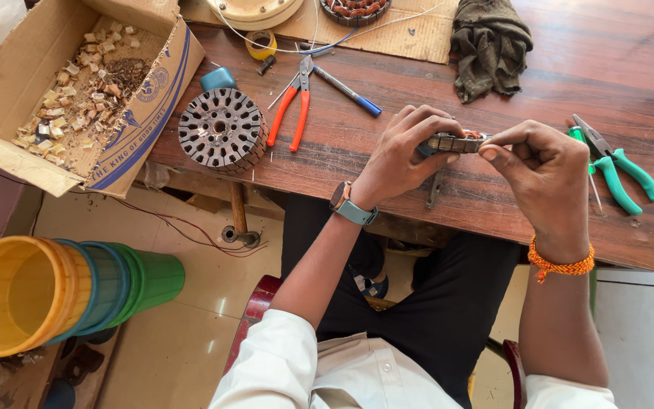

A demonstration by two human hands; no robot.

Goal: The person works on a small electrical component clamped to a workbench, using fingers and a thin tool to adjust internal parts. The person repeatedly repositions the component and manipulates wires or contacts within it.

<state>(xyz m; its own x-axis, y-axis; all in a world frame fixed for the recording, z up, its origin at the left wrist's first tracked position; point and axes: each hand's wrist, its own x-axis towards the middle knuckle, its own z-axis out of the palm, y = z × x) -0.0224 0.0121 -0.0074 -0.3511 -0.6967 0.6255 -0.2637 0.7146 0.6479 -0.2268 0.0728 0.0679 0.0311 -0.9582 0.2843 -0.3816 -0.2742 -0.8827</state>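
Note:
My left hand (406, 151) grips a small metal stator core with copper winding (454, 142), holding it edge-on above the wooden table (387, 163). My right hand (543, 170) pinches the core's right end with thumb and forefinger. A watch sits on my left wrist, an orange thread band on my right. A bare slotted stator core (221, 129) lies flat at the table's left part.
Red-handled pliers (291, 112) and a blue pen (350, 92) lie behind the hands. Green-handled pliers (618, 167) rest at the right edge. A dark rag (490, 42) lies at the back. A cardboard box of scraps (77, 83) stands left; stacked plastic buckets (54, 291) lie on the floor.

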